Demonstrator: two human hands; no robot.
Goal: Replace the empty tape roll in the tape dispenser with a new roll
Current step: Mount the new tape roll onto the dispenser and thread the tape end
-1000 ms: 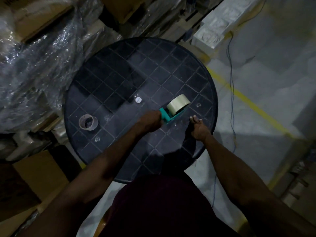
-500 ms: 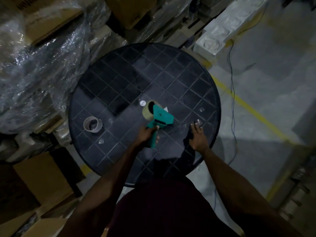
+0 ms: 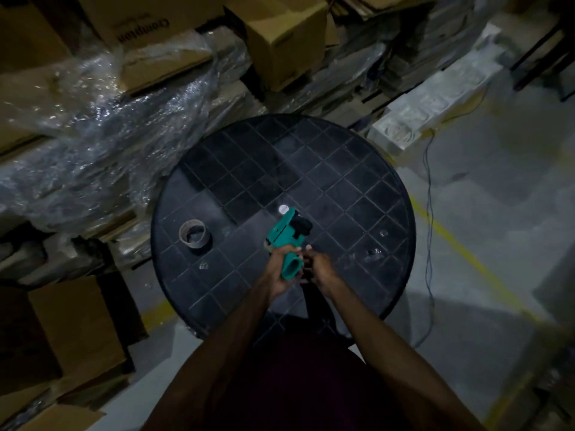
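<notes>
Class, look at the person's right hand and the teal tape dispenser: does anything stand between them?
Nothing visible does. The left hand already grips the handle of the teal tape dispenser above the round black table, and the right hand sits right beside that handle with no object between; whether it touches is unclear.

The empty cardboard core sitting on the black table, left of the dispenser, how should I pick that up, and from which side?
Come straight down from above. The empty core stands on end on the table with its hole facing up, nothing beside it. Drop the fingers inside the ring with the thumb outside and pinch the thin wall, probably on the near side. The left hand is closer but grips the dispenser.
</notes>
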